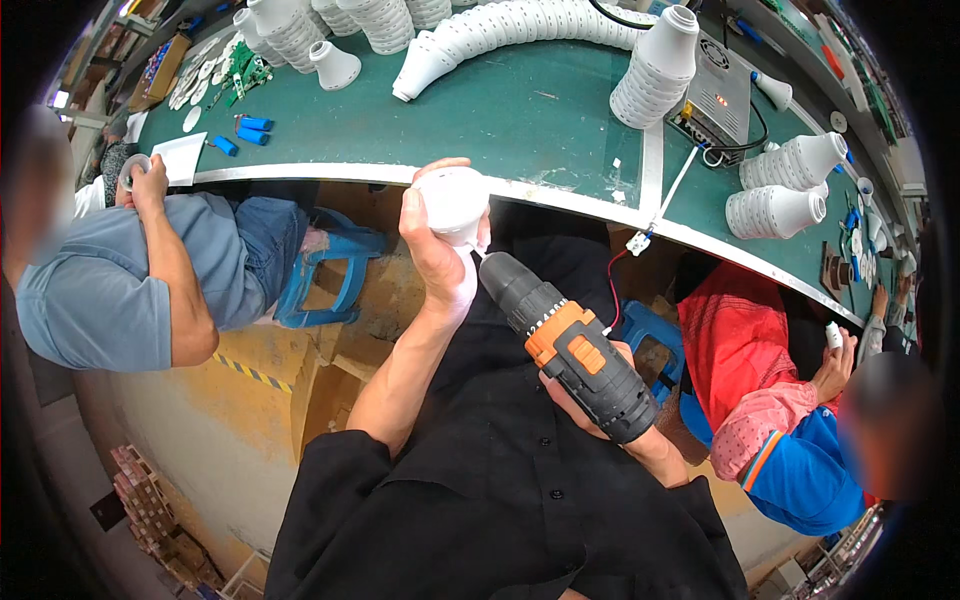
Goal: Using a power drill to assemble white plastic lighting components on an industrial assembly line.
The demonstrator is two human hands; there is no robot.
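In my left hand (440,262) is a white rounded plastic housing (453,200), gripped between thumb and fingers just in front of the table edge. My right hand (590,395) is wrapped round a black and orange cordless drill (570,345), partly hidden beneath its body. The drill points up and left, and its chuck (508,280) ends close to the underside of the housing. A thin bit shows between the two; whether it touches a screw I cannot make out.
On the green table (500,130) stand stacked white cones (655,70), a long curved row of cones (520,35), a metal power supply (715,95) and blue cylindrical cells (252,130). Co-workers sit at left and right. Blue stools (330,265) stand below the table.
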